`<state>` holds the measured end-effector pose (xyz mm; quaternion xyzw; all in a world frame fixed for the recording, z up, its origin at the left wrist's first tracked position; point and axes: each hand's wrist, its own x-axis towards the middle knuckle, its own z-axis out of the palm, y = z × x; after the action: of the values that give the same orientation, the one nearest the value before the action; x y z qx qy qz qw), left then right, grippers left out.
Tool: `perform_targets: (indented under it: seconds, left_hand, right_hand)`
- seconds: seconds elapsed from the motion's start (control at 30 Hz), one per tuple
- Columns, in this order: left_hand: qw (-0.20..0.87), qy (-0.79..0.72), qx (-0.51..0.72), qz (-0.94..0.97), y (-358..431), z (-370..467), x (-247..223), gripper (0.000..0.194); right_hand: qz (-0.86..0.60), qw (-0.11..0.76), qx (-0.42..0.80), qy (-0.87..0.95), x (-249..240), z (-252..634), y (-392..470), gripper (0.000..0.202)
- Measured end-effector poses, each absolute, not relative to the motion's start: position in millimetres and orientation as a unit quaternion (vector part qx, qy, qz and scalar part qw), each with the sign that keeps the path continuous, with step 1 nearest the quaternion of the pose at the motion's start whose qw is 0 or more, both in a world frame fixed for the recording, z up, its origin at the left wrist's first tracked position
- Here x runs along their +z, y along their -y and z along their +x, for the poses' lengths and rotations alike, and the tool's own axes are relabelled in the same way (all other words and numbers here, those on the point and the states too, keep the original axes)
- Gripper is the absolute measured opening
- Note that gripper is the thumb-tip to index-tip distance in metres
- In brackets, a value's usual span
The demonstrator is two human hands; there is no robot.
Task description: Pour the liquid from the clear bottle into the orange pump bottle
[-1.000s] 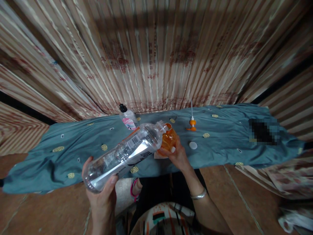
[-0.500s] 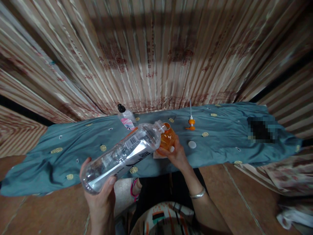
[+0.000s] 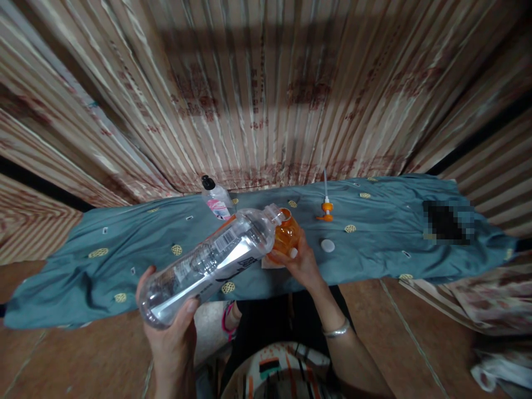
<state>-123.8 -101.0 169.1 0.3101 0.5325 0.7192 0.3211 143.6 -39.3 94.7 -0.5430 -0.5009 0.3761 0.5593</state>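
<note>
In the head view, the left hand [image 3: 172, 332] is wrapped around the bottom end of a big, clear plastic bottle with a silver and black label [image 3: 208, 271]. The big bottle is tipped on a slant. Its bottom end sits in the left hand, and its neck points up and across to the right hand [image 3: 302, 260]

The right hand is gripping a small, see-through orange plastic bottle [image 3: 286, 235], with the fingers curled around its side. The orange bottle is just past the fingertips, to the left of that hand, and its open top faces up. The neck of the big bottle is right at that open top. I can't tell if the two bottles touch, or if anything is running out. A small white thing [image 3: 293, 253] shows by the right hand's fingers, too small to name

Past the orange bottle and to its right, an orange and white plastic pump top with a long thin tube [image 3: 327, 209] lies on the blue-green cloth [image 3: 374, 249]. A flat, round white disc [image 3: 328, 245] lies nearer to the right hand. Behind the big bottle is a clear plastic bottle with a black top and a pink and white label [image 3: 218, 202]
</note>
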Motion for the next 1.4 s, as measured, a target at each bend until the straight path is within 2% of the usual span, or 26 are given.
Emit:
perform_targets:
  seconds: [0.87, 1.23, 1.4]
  left_hand:
    - [0.307, -0.553, 0.702, 0.326, 100.2, -122.8, 173.6, 0.107]
    - [0.316, -0.548, 0.707, 0.318, 101.3, -124.2, 170.6, 0.115]
    - [0.312, -0.539, 0.715, 0.318, 100.5, -122.0, 172.5, 0.111]
  right_hand:
    - [-0.551, 0.552, 0.363, 0.51, 98.1, 144.6, 40.1, 0.076]
    - [-0.548, 0.553, 0.371, 0.506, 98.8, 143.5, 39.5, 0.079]
    - [-0.555, 0.55, 0.368, 0.504, 98.0, 143.9, 39.7, 0.075]
